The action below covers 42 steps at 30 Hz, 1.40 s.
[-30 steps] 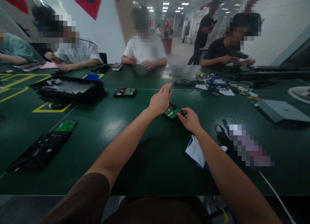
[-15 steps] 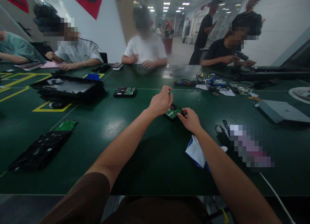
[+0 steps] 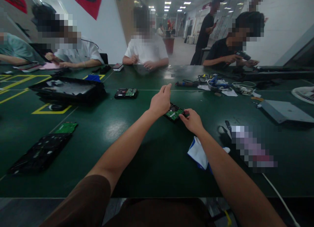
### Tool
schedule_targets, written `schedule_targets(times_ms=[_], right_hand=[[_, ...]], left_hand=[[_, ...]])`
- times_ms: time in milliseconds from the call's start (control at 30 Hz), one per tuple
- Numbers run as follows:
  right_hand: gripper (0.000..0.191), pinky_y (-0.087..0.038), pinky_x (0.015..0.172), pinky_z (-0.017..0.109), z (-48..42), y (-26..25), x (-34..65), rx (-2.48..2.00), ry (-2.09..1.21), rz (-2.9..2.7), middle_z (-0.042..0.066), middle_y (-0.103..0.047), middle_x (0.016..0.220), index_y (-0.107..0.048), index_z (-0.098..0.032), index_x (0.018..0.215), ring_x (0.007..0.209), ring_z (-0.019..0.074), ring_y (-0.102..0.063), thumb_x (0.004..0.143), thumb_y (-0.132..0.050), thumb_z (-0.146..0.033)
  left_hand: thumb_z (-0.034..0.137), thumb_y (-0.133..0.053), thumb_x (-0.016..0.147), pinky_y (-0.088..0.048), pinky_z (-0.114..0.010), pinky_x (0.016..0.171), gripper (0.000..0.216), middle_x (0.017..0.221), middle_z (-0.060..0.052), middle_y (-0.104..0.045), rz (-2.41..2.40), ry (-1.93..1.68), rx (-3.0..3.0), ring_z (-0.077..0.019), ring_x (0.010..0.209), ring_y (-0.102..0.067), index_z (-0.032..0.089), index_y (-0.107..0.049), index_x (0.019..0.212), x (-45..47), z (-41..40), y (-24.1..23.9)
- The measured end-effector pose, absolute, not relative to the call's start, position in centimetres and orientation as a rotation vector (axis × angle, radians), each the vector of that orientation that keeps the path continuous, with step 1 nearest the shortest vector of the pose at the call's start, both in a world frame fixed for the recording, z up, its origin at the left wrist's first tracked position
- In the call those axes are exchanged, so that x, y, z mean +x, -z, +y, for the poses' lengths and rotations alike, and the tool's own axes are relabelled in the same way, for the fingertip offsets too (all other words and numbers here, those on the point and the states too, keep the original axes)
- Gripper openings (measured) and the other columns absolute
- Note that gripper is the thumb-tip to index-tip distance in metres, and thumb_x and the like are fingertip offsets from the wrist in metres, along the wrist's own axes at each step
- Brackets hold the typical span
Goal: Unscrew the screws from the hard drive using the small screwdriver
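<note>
A hard drive (image 3: pixel 174 114) with a green circuit board facing up lies on the dark green table in front of me. My right hand (image 3: pixel 192 120) pinches its right edge between thumb and fingers. At the drive's left side is my left hand (image 3: pixel 160 101), its fingers stretched out and pointing away from me. It covers the drive's left part, and its thumb is hidden. Under my right forearm lies a white and blue cloth (image 3: pixel 198 153).
Another hard drive (image 3: pixel 126 93) lies farther off, near a black tray (image 3: pixel 68 89). At left sits a black plastic part (image 3: pixel 40 151) with a green board. A grey metal box (image 3: pixel 286 111) and tangled cables (image 3: pixel 217 83) are at right. Several people sit across the table.
My left hand's fingers have straightened from a curled, pinch-like pose, and the hand has shifted slightly left. My right hand stays on the drive's edge.
</note>
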State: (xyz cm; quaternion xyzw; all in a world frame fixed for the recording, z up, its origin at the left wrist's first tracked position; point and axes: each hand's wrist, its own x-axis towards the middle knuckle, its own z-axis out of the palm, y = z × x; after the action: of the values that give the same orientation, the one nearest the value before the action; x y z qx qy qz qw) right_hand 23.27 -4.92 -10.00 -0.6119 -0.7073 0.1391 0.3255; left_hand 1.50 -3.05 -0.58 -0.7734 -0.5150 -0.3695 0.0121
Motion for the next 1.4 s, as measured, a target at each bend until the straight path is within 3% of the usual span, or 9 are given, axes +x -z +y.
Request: schedule_targets(times_ms=[100, 200, 333, 567, 767, 1033, 1133, 1267, 1400], right_hand=[[0.043, -0.054, 0.08, 0.039, -4.9, 10.0, 23.4, -1.599, -0.367, -1.861, 0.012, -0.07, 0.118, -0.064, -0.019, 0.124, 0.079, 0.0207, -0.067, 0.093, -0.069, -0.048], [0.042, -0.054, 0.08, 0.039, -4.9, 10.0, 23.4, -1.602, -0.36, -1.866, 0.012, -0.07, 0.118, -0.064, -0.019, 0.123, 0.082, 0.0221, -0.068, 0.093, -0.068, -0.048], [0.041, -0.054, 0.079, 0.039, -5.0, 9.9, 23.3, -1.606, -0.361, -1.865, 0.013, -0.07, 0.118, -0.064, -0.019, 0.123, 0.08, 0.0212, -0.068, 0.093, -0.068, -0.047], [0.042, -0.054, 0.079, 0.039, -5.1, 9.7, 23.2, -1.613, -0.394, -1.854, 0.013, -0.07, 0.119, -0.063, -0.018, 0.124, 0.077, 0.0202, -0.068, 0.094, -0.067, -0.047], [0.04, -0.054, 0.08, 0.039, -5.1, 9.9, 23.2, -1.594, -0.38, -1.842, 0.012, -0.07, 0.118, -0.063, -0.019, 0.123, 0.073, 0.0193, -0.067, 0.093, -0.067, -0.046], [0.04, -0.054, 0.08, 0.039, -5.0, 10.0, 23.2, -1.585, -0.359, -1.851, 0.012, -0.071, 0.118, -0.063, -0.019, 0.122, 0.078, 0.0211, -0.068, 0.093, -0.067, -0.046], [0.039, -0.054, 0.08, 0.039, -5.1, 9.9, 23.2, -1.59, -0.357, -1.852, 0.012, -0.071, 0.118, -0.063, -0.019, 0.122, 0.078, 0.0208, -0.068, 0.093, -0.068, -0.046], [0.039, -0.054, 0.081, 0.039, -5.1, 9.8, 23.2, -1.605, -0.362, -1.859, 0.012, -0.071, 0.118, -0.063, -0.019, 0.123, 0.076, 0.0202, -0.068, 0.094, -0.068, -0.045], [0.042, -0.054, 0.08, 0.039, -5.0, 9.8, 23.2, -1.607, -0.381, -1.856, 0.012, -0.071, 0.12, -0.063, -0.019, 0.125, 0.075, 0.0194, -0.068, 0.094, -0.068, -0.046]], left_hand=[[0.022, -0.046, 0.103, -0.054, -0.043, 0.101, 0.043, 0.154, -0.02, -0.052, -1.571, 1.261, -2.429, -0.0316, 0.131, -0.063, 0.018, -0.045, 0.145, 1.7, -3.1, 0.8], [0.03, -0.058, 0.101, -0.057, -0.043, 0.097, 0.037, 0.149, -0.019, -0.057, -1.547, 1.372, -2.491, -0.0293, 0.121, -0.069, 0.021, -0.045, 0.134, 1.7, -3.1, 1.0], [0.027, -0.058, 0.1, -0.056, -0.046, 0.096, 0.029, 0.139, -0.017, -0.064, -1.563, 1.381, -2.513, -0.0284, 0.111, -0.073, 0.023, -0.044, 0.125, 1.7, -2.9, 1.2], [0.032, -0.05, 0.104, -0.057, -0.046, 0.091, 0.035, 0.123, -0.018, -0.069, -1.606, 1.259, -2.545, -0.0308, 0.106, -0.072, 0.018, -0.044, 0.135, 1.8, -3.0, 1.1], [0.029, -0.06, 0.1, -0.054, -0.044, 0.101, 0.042, 0.133, -0.015, -0.062, -1.514, 1.218, -2.493, -0.0291, 0.117, -0.066, 0.022, -0.056, 0.141, 1.3, -3.2, 0.1], [0.013, -0.051, 0.098, -0.05, -0.047, 0.108, 0.05, 0.141, -0.021, -0.062, -1.465, 1.219, -2.593, -0.0309, 0.127, -0.063, 0.013, -0.046, 0.148, 1.4, -3.1, 0.2], [0.022, -0.053, 0.1, -0.053, -0.045, 0.102, 0.043, 0.132, -0.021, -0.067, -1.482, 1.278, -2.575, -0.03, 0.118, -0.068, 0.013, -0.047, 0.142, 1.7, -3.4, 0.4], [0.041, -0.06, 0.101, -0.054, -0.038, 0.09, 0.027, 0.106, -0.01, -0.074, -1.519, 1.377, -2.522, -0.0243, 0.095, -0.071, 0.021, -0.06, 0.118, 1.7, -3.5, 0.6], [0.037, -0.064, 0.099, -0.054, -0.035, 0.091, 0.018, 0.106, -0.006, -0.071, -1.42, 1.514, -2.459, -0.0199, 0.096, -0.067, 0.024, -0.069, 0.111, 1.4, -3.3, 0.5]])
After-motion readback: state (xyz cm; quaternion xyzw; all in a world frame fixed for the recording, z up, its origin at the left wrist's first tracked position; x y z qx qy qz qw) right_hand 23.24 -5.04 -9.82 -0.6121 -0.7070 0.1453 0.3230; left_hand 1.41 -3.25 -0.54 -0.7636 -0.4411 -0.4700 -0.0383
